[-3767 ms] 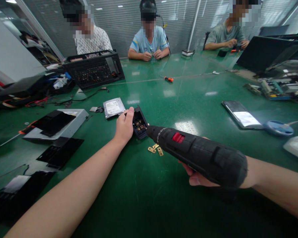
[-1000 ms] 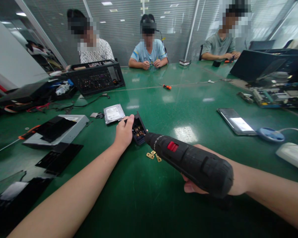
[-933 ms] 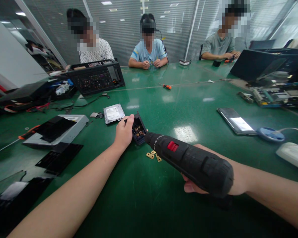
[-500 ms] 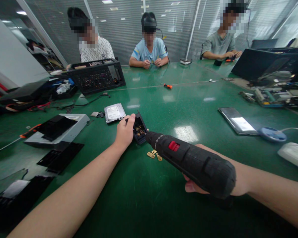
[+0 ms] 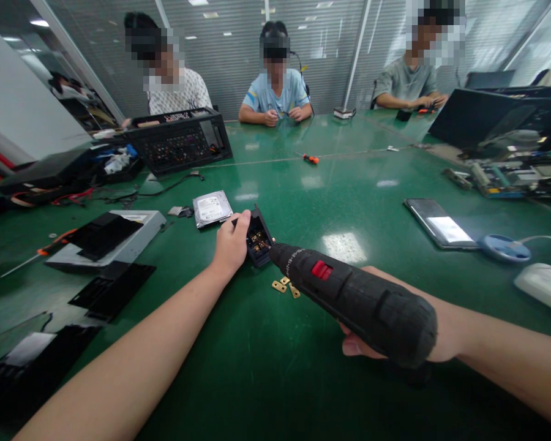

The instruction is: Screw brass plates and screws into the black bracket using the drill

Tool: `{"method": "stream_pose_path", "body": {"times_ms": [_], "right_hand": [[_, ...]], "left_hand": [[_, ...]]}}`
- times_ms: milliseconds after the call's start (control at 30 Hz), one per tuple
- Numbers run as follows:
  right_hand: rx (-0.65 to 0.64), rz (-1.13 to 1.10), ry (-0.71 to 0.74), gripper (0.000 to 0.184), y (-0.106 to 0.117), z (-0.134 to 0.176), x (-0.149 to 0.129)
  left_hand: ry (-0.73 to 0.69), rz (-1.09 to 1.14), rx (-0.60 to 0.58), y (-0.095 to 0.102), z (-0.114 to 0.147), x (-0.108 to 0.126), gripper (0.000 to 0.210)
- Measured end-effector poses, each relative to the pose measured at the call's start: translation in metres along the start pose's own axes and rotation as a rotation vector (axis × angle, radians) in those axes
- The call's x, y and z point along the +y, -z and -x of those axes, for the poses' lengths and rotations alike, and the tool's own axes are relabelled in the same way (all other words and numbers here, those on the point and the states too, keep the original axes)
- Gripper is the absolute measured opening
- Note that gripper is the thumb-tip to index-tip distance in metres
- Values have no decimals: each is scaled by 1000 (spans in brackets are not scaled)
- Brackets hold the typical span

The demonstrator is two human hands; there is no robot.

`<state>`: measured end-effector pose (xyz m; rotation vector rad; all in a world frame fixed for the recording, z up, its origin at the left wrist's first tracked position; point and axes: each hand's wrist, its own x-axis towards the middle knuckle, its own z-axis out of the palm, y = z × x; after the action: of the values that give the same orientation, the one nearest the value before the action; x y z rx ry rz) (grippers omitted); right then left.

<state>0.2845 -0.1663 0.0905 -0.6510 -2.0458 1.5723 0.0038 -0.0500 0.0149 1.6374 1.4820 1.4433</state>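
Observation:
My left hand (image 5: 232, 245) grips a small black plastic housing (image 5: 261, 252) by its left side, thumb on top. Brass-coloured metal parts show inside it. My right hand (image 5: 365, 346) is wrapped round the handle of a black cordless drill (image 5: 349, 291) with a red switch. The drill's nose points at the housing's right edge; whether its bit touches a screw there is hidden. Several small brass plates with holes (image 5: 279, 286) lie on the green table just below the housing. A silver hard drive (image 5: 212, 209) rests beyond my left hand.
To the left lie a metal drive case (image 5: 138, 236), a screwdriver (image 5: 50, 250) and black panels (image 5: 114, 291). A phone (image 5: 441, 223) and a blue round lid (image 5: 504, 249) are on the right. Computer cases (image 5: 179, 144) and another screwdriver (image 5: 310, 159) sit farther off. Three people sit across the table (image 5: 371, 177).
Almost nothing differs. Both hands, the drill and the housing keep their places.

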Motion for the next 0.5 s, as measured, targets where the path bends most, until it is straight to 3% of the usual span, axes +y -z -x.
{"method": "stream_pose_path", "body": {"times_ms": [500], "right_hand": [[-25,51,-17,21,2,0,1]], "left_hand": [[15,21,-4,0,1,1,46]]}}
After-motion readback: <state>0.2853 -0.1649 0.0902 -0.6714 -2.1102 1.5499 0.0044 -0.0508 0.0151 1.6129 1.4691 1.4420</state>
